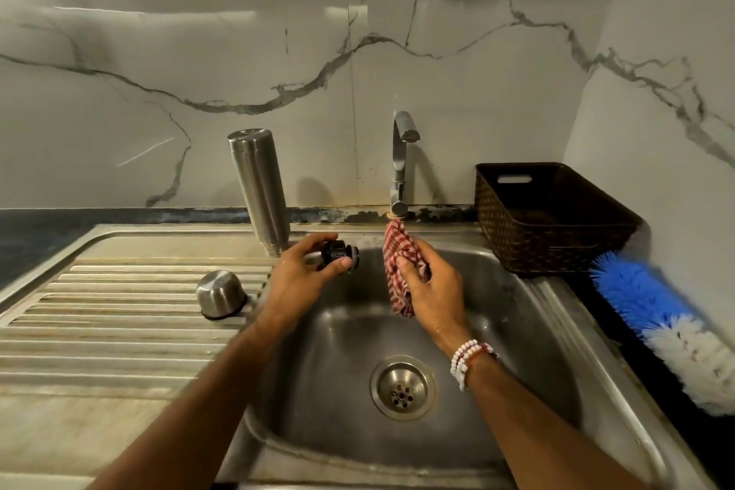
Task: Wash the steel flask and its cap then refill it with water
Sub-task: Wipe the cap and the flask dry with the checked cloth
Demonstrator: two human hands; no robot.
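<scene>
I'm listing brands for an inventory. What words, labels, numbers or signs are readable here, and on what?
None: no text can be read in this view.
The steel flask, the black cap in the left hand, the steel cup, the checked cloth, the tap, the brown basket and the brush show no lettering.

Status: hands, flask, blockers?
Left hand grips cap; right hand grips cloth. Flask inverted on drainboard, steel cup nearby. Nothing between cap and cloth.
</scene>
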